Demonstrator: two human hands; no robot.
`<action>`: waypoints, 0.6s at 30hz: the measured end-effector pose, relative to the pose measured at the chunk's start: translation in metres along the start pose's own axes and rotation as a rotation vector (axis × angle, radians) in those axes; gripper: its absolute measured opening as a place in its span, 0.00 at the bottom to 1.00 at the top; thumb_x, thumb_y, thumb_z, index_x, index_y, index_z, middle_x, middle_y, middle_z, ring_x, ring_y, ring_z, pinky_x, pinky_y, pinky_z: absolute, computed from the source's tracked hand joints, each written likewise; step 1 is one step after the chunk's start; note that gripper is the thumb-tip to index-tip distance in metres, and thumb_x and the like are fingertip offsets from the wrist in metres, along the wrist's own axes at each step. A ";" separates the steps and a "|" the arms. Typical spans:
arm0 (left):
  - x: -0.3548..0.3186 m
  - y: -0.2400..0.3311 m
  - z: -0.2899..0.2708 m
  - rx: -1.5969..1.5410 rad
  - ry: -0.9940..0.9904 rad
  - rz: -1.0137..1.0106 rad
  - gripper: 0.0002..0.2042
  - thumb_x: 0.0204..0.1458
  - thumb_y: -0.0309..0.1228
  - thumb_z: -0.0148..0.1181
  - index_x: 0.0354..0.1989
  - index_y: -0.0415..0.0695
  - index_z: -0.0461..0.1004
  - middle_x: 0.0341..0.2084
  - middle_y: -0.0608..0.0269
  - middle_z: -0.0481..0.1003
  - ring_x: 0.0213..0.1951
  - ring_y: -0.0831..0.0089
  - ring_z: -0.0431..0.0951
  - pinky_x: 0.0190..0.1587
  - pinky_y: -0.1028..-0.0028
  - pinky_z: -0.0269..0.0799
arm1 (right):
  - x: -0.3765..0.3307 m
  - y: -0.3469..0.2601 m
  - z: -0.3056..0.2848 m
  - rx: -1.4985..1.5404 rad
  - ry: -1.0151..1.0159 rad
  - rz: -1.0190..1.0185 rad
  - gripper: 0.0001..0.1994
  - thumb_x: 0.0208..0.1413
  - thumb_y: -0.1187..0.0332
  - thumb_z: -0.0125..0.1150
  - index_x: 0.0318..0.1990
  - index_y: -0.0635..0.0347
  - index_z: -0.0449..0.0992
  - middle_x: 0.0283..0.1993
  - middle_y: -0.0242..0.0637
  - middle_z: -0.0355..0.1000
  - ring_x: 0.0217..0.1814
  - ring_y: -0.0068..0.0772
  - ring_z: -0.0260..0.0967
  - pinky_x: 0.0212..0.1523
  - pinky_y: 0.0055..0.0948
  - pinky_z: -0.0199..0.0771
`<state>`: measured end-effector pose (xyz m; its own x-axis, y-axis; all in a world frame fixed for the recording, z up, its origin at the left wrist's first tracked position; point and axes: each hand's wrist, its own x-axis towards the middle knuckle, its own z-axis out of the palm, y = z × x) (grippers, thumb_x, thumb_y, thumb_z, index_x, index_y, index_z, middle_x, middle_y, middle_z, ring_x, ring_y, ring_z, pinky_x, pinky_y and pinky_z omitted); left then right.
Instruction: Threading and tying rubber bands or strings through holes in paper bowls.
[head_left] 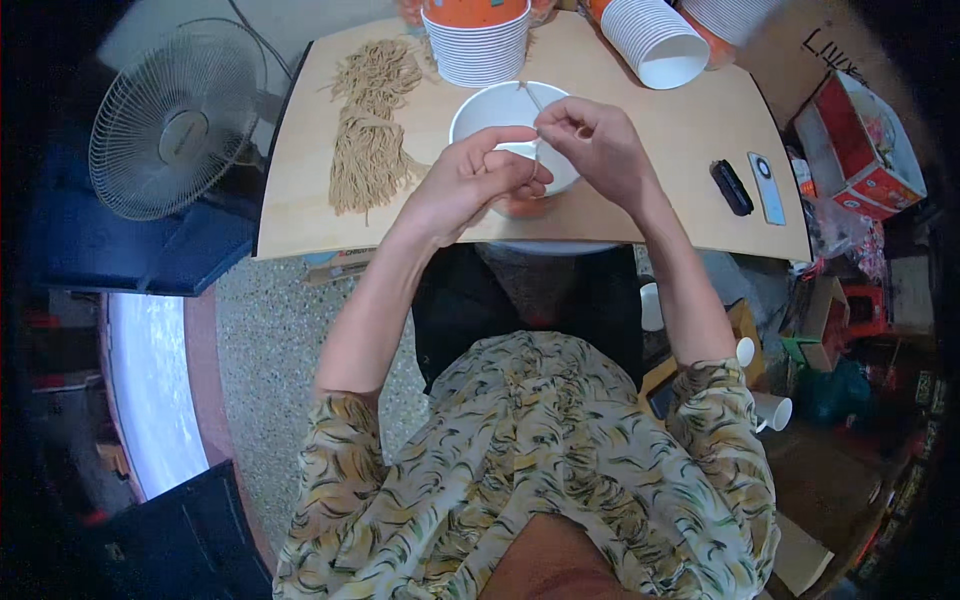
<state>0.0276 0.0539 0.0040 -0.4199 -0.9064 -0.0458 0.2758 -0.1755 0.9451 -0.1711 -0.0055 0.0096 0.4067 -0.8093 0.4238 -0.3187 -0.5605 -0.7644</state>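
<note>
Above an open white-lined paper bucket, both my hands work at a thin pale cord. One stretch of the cord runs from the bucket's far rim to my right hand, whose thumb and fingers pinch it. My left hand is closed, its index finger stretched toward the right fingertips, and a bit of cord loops by its fingers. The bucket stands near the table's front edge, its orange outside partly showing below my hands. My fingers hide much of the cord where the hands meet.
Bundles of tan cords lie on the table to the left. Behind the bucket stands a nested stack of buckets; another stack lies on its side. A black case and a phone-like object rest at right. A fan stands left.
</note>
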 end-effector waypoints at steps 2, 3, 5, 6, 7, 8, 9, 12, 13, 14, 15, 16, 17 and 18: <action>-0.001 0.002 -0.003 0.019 0.010 -0.002 0.20 0.59 0.26 0.57 0.60 0.38 0.65 0.39 0.54 0.79 0.40 0.72 0.80 0.46 0.75 0.75 | -0.006 -0.003 -0.004 -0.061 0.101 -0.093 0.06 0.55 0.71 0.62 0.34 0.66 0.77 0.24 0.33 0.73 0.27 0.18 0.67 0.30 0.23 0.69; -0.001 0.003 -0.003 0.032 0.019 -0.002 0.21 0.59 0.27 0.57 0.60 0.38 0.65 0.38 0.55 0.80 0.40 0.73 0.80 0.46 0.76 0.75 | -0.009 -0.005 -0.007 -0.127 0.198 -0.184 0.07 0.55 0.71 0.62 0.33 0.67 0.77 0.24 0.34 0.74 0.26 0.19 0.67 0.31 0.24 0.69; 0.000 0.006 -0.004 0.037 0.020 -0.004 0.21 0.58 0.26 0.58 0.60 0.38 0.65 0.37 0.55 0.80 0.39 0.74 0.80 0.45 0.77 0.76 | -0.021 -0.016 -0.014 -0.037 0.133 -0.064 0.07 0.55 0.71 0.62 0.32 0.67 0.77 0.23 0.35 0.74 0.26 0.20 0.68 0.31 0.24 0.70; 0.000 0.007 -0.004 0.034 0.023 -0.001 0.21 0.58 0.25 0.58 0.60 0.38 0.65 0.37 0.56 0.80 0.39 0.74 0.80 0.44 0.77 0.76 | -0.026 -0.021 -0.015 0.049 0.060 0.054 0.08 0.56 0.71 0.61 0.31 0.68 0.78 0.23 0.36 0.75 0.25 0.22 0.68 0.31 0.25 0.70; 0.001 0.008 -0.004 0.042 0.017 -0.008 0.21 0.58 0.25 0.58 0.60 0.38 0.65 0.37 0.56 0.80 0.39 0.74 0.80 0.44 0.77 0.76 | -0.029 -0.026 -0.013 0.130 0.031 0.079 0.08 0.54 0.70 0.63 0.30 0.67 0.79 0.23 0.36 0.75 0.24 0.22 0.68 0.30 0.24 0.70; 0.001 0.008 -0.004 0.087 0.026 -0.016 0.21 0.58 0.25 0.58 0.59 0.37 0.66 0.37 0.56 0.80 0.38 0.75 0.80 0.44 0.78 0.76 | -0.030 -0.033 -0.011 0.134 0.040 0.082 0.08 0.54 0.70 0.63 0.30 0.67 0.79 0.23 0.36 0.75 0.24 0.22 0.68 0.30 0.24 0.70; 0.001 0.008 -0.004 0.131 0.035 -0.024 0.20 0.57 0.25 0.59 0.58 0.37 0.66 0.37 0.56 0.80 0.38 0.75 0.80 0.43 0.78 0.76 | -0.031 -0.040 -0.010 0.051 -0.026 0.142 0.08 0.54 0.69 0.64 0.30 0.67 0.80 0.23 0.36 0.75 0.24 0.20 0.68 0.29 0.24 0.70; 0.000 0.009 0.002 0.138 0.037 -0.025 0.19 0.57 0.24 0.59 0.57 0.36 0.66 0.36 0.56 0.80 0.37 0.75 0.80 0.43 0.78 0.76 | -0.031 -0.039 -0.006 -0.007 -0.066 0.158 0.09 0.52 0.68 0.65 0.31 0.68 0.80 0.24 0.35 0.76 0.25 0.19 0.69 0.29 0.23 0.71; -0.002 0.010 0.003 0.143 0.037 -0.029 0.19 0.57 0.24 0.59 0.57 0.36 0.66 0.36 0.56 0.80 0.37 0.75 0.80 0.43 0.78 0.76 | -0.031 -0.037 -0.006 0.067 -0.064 0.190 0.09 0.53 0.68 0.65 0.31 0.68 0.80 0.23 0.35 0.76 0.25 0.18 0.69 0.29 0.23 0.71; -0.003 0.010 0.004 0.139 0.044 -0.032 0.19 0.57 0.24 0.59 0.56 0.35 0.66 0.36 0.56 0.80 0.38 0.75 0.80 0.43 0.78 0.76 | -0.032 -0.035 -0.005 0.140 -0.063 0.222 0.09 0.53 0.69 0.64 0.31 0.69 0.80 0.23 0.35 0.76 0.25 0.18 0.69 0.28 0.23 0.71; -0.005 0.011 0.005 0.134 0.052 -0.034 0.18 0.57 0.23 0.59 0.55 0.35 0.66 0.36 0.56 0.80 0.39 0.75 0.80 0.44 0.78 0.76 | -0.033 -0.034 -0.004 0.146 -0.062 0.223 0.09 0.53 0.69 0.64 0.31 0.69 0.80 0.23 0.35 0.76 0.25 0.18 0.69 0.28 0.23 0.71; -0.007 0.011 0.008 0.136 0.053 -0.039 0.18 0.57 0.23 0.59 0.55 0.35 0.66 0.36 0.56 0.80 0.39 0.75 0.80 0.44 0.78 0.76 | -0.036 -0.032 -0.004 0.183 -0.037 0.199 0.09 0.53 0.69 0.64 0.32 0.69 0.80 0.23 0.35 0.75 0.25 0.17 0.68 0.28 0.22 0.71; -0.009 0.011 0.011 0.135 0.049 -0.017 0.18 0.57 0.23 0.59 0.55 0.35 0.67 0.36 0.56 0.80 0.40 0.74 0.80 0.44 0.78 0.75 | -0.038 -0.030 -0.004 0.221 -0.013 0.176 0.09 0.54 0.69 0.63 0.32 0.69 0.80 0.23 0.35 0.75 0.24 0.17 0.68 0.27 0.22 0.70; -0.011 0.011 0.013 0.134 0.045 0.006 0.17 0.56 0.23 0.59 0.54 0.35 0.67 0.36 0.56 0.80 0.41 0.74 0.80 0.45 0.77 0.75 | -0.040 -0.027 -0.004 0.224 -0.013 0.180 0.09 0.54 0.69 0.63 0.32 0.69 0.80 0.23 0.35 0.75 0.24 0.17 0.68 0.27 0.22 0.70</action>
<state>0.0238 0.0672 0.0191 -0.3790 -0.9239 -0.0518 0.1588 -0.1200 0.9800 -0.1816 0.0413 0.0153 0.3722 -0.8890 0.2667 -0.1899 -0.3542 -0.9157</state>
